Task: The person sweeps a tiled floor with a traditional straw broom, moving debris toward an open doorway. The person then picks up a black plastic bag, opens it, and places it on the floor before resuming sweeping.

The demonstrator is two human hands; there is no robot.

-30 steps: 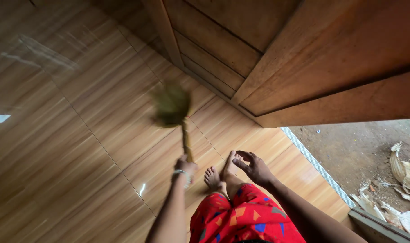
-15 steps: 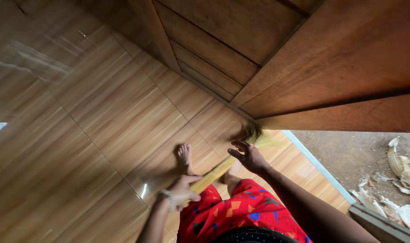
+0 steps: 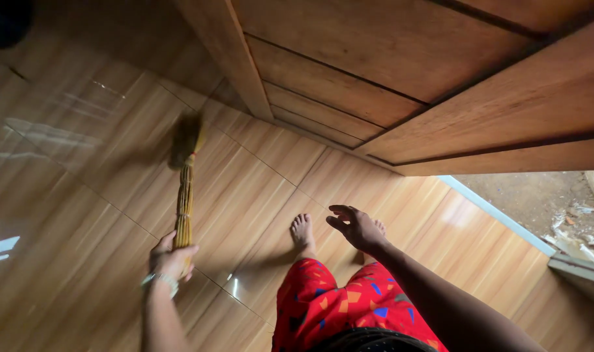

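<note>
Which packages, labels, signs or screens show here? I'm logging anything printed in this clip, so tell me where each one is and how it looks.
None in view: no package, label, sign or screen.
The left hand grips a straw hand broom over the glossy wood-look tiled floor.
The right hand hangs open and holds nothing.
Pale crumpled litter lies on the bare ground outside; it is too small to identify.

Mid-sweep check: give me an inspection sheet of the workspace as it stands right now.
Surface: glossy wood-look tiled floor, with light reflections.
Job's things: straw hand broom, bristle end blurred, over the floor.
Clutter: dry husks and debris on the dirt outside the threshold.
Grippers: left hand closed on the broom handle, bracelet at the wrist; right hand free, fingers loosely curled.
Cables: nothing seen.
Surroundings: wooden door ahead; bare feet and red patterned shorts below.
</note>
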